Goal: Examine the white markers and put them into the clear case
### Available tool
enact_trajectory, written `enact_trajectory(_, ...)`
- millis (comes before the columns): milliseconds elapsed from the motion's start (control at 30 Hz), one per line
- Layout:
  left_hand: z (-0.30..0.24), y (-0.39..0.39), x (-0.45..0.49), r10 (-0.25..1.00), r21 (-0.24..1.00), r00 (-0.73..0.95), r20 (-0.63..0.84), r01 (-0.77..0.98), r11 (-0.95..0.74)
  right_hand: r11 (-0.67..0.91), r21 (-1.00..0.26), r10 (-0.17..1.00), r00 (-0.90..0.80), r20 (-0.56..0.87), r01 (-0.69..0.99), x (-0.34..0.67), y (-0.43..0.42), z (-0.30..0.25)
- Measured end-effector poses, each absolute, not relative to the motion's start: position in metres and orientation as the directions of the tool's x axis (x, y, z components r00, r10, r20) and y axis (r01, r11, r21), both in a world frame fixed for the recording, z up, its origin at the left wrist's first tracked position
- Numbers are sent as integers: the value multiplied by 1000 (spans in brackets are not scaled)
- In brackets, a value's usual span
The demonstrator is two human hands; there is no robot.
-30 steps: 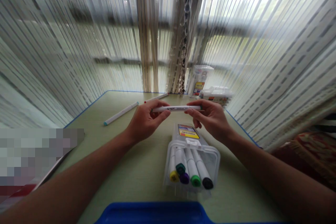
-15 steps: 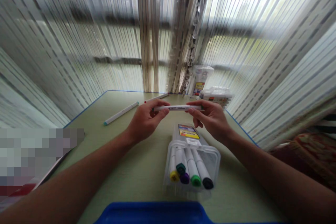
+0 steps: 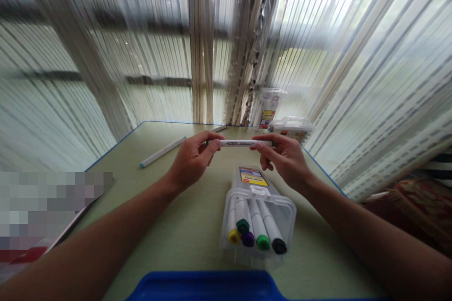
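A white marker with dark print is held level above the table between my two hands. My left hand pinches its left end, where a bit of green shows. The other end sits between the thumb and fingers of my right hand. Below them lies a clear plastic case, its open end toward me. Inside it are several white markers with yellow, teal, purple, green and black ends. Left of my left hand, a white marker with teal tips rests on the table.
Another white marker lies at the back, partly behind my left hand. Two more clear cases, one upright and one lying flat, stand at the back right. A blue plastic edge is nearest me. Striped curtains hang behind the table.
My left hand has slid slightly left along the marker, baring more of its barrel. The marker is raised a little. My right hand has barely moved, and the case stays put.
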State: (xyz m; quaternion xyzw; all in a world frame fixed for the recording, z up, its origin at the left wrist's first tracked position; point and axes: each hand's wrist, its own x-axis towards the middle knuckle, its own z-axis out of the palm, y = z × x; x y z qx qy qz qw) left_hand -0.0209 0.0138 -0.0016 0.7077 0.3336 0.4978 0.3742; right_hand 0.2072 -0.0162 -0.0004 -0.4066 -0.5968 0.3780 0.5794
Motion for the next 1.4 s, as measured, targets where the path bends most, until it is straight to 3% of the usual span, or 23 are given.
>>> enact_trajectory(1400, 0, 11, -21, 826, 804, 294, 481, 229, -549, 386, -919, 922, -19, 386, 84, 208, -16, -1)
